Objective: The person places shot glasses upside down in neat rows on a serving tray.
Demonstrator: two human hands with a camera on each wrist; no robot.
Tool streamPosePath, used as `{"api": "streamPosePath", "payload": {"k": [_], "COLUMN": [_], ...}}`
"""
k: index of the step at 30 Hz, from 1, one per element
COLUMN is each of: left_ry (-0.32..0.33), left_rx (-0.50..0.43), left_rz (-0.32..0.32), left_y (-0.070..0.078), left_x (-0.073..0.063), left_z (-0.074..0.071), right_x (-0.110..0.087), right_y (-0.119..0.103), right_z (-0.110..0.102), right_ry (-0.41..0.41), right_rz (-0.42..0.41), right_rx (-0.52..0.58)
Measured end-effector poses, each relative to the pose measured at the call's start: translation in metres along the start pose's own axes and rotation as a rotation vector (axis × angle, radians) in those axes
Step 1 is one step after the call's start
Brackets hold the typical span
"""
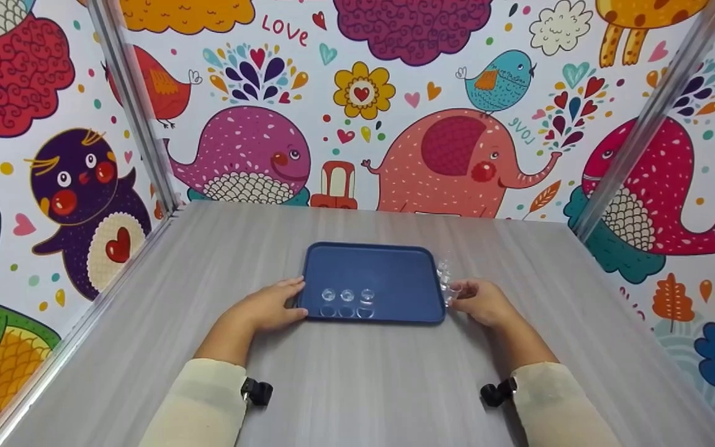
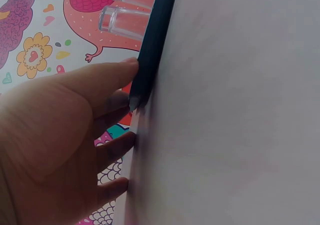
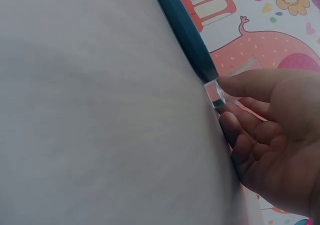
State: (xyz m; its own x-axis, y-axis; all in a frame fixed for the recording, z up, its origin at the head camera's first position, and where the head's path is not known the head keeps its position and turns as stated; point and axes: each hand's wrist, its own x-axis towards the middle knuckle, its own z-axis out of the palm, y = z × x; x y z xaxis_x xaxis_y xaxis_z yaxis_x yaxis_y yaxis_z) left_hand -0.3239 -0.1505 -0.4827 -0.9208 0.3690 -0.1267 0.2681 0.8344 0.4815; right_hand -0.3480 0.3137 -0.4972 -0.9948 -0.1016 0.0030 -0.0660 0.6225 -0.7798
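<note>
Left sleeve [image 1: 199, 403], right sleeve [image 1: 559, 403]: pale cream, plain. Left wrist camera [image 1: 258, 392], right wrist camera [image 1: 497, 392]: small, black, blocky, at inner cuff edges.

We've got a grayish wood-grain table [image 1: 370, 385] here, with loud cartoon walls [image 1: 308, 74] around it: coral elephant [image 1: 444, 161], teal bird [image 1: 499, 84] perched on top, purple whale [image 1: 252, 146]. Metal posts [image 1: 137, 112] line the corners too.

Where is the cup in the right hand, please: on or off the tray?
Off: the right hand pinches the cup just right of the tray.
</note>
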Motion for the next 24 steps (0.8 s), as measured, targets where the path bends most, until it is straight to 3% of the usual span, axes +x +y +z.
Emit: {"api": "streamPosePath", "payload": {"k": [8, 15, 20, 24], "left_ry": [-0.011, -0.012, -0.007, -0.004], "left_rx": [-0.009, -0.021, -0.02, -0.021], "left_rz": [-0.011, -0.011, -0.011, -0.02], "left_y": [0.001, 0.002, 0.001, 0.0], "left_x": [0.0, 0.0, 0.0, 0.0], "left_z": [-0.001, -0.002, -0.001, -0.001], "right_x": [0.0, -0.002, -0.003, -0.005], "right_y": [-0.002, -0.012, -0.02, -0.025], "right_z": [-0.001, 0.002, 0.007, 0.01], "right_ry": [0.039, 0.085, 0.091, 0.092], "right_rz": [-0.019, 0.02, -0.03, -0.052], "right_rx": [0.027, 0.191, 0.281, 0.29]}}
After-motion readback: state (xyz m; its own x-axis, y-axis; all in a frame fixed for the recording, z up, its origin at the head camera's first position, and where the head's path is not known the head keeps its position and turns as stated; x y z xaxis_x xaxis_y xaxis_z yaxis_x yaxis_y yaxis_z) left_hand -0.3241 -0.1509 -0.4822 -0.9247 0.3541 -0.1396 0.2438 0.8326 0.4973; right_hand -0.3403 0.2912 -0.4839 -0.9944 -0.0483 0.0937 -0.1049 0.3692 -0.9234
